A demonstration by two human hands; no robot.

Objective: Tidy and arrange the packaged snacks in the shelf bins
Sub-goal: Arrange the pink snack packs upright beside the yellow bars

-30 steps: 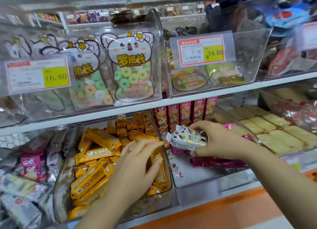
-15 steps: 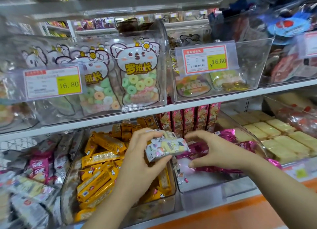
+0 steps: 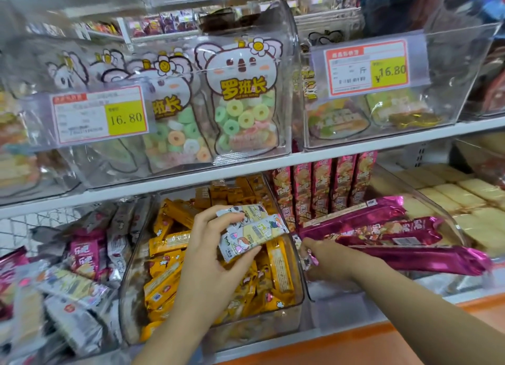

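The left hand (image 3: 216, 258) pinches pale cartoon packets (image 3: 254, 231) in its fingers just above the yellow-bar bin (image 3: 259, 327). The right hand (image 3: 333, 263) reaches right of that bin, beside magenta packs (image 3: 382, 228); I cannot tell whether its fingers hold anything. It would be best to hold the packets flat together and carry them to matching stock, not drop them among the yellow bars.

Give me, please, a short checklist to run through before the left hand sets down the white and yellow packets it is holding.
1. Left hand grips the white and yellow packets securely: ok, thumb and fingers curl round them.
2. Packets lifted over the yellow bars: ok.
3. Yellow bars lie neatly in their clear bin: not ok, jumbled.
4. Bin of matching packets identified: cannot tell; the mixed pile at left is blurred.
5. Right hand free to help: cannot tell; its fingers reach in beside the magenta packets.
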